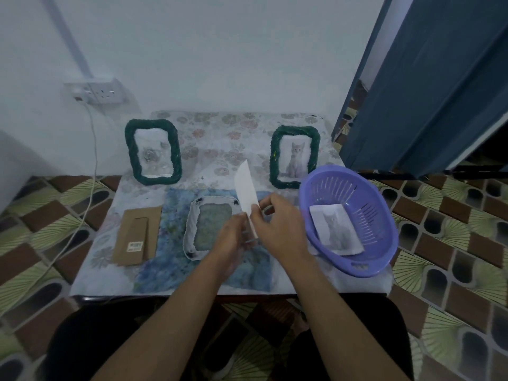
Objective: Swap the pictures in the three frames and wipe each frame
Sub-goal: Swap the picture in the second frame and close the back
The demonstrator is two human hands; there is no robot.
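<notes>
Both hands raised over table, left hand (232, 237) and right hand (277, 224) fingers pinching white picture (245, 188)

Both hands hold a white sheet (245, 188) edge-on above the counter (220, 127). The right hand (280, 226) pinches its side; the left hand (232, 239) seems to grip its lower end. Beneath them a white frame (189, 224) lies on a blue cloth (176, 262), with a cardboard back (137, 235) to its left. Two green frames (130, 149) (275, 160) stand behind. A cat print (335, 229) lies in the purple basket (384, 215).
</notes>
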